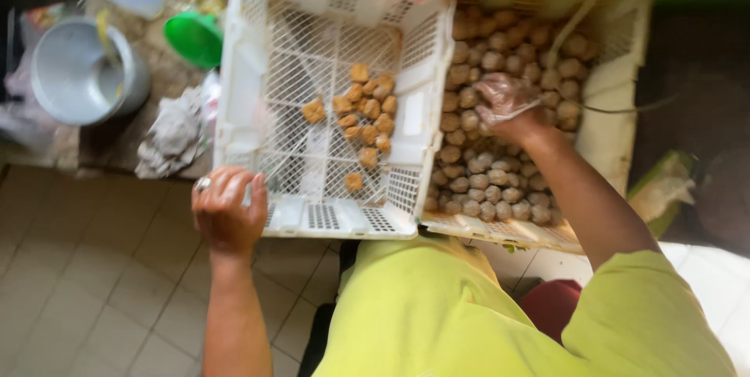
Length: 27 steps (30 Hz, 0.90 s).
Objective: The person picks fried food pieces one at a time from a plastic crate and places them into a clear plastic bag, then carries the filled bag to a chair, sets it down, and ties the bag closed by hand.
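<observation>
Left hand (226,213), ring on finger, curls over near-left corner of white lattice plastic crate (242,72) holding few orange-brown fried cubes (365,111). Right hand (508,103), in clear plastic glove, fingers bent down onto pale brown round balls (488,182) filling cream plastic crate (617,111) just beside. Grey metal bucket (78,72) far left.
</observation>
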### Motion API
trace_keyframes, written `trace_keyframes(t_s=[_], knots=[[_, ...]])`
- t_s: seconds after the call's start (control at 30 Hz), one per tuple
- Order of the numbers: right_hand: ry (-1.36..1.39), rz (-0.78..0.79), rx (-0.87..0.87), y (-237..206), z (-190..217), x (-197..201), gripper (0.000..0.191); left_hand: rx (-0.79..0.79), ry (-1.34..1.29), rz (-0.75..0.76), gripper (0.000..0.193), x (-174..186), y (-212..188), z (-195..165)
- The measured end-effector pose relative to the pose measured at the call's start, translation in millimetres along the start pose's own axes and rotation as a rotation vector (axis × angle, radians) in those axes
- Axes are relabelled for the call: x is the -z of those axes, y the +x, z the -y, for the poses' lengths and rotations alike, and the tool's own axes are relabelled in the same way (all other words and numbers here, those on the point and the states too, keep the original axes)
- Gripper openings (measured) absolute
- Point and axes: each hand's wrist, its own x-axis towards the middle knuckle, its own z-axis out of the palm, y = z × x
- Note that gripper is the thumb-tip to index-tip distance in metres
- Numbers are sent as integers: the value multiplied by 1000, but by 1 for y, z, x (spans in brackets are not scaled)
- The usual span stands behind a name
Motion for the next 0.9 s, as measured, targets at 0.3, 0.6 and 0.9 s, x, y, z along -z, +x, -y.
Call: trace_keyframes(t_s=[0.3,0.6,0.9], knots=[[101,-296,-71,2,5,-14,40,6,-45,-57,18,18,-22,31],[281,-154,-312,-86,266,28,38,362,-677,-734,12,2,-128,168],[-64,-455,-69,-84,365,-56,17,986,-654,-405,10,-43,-262,326]])
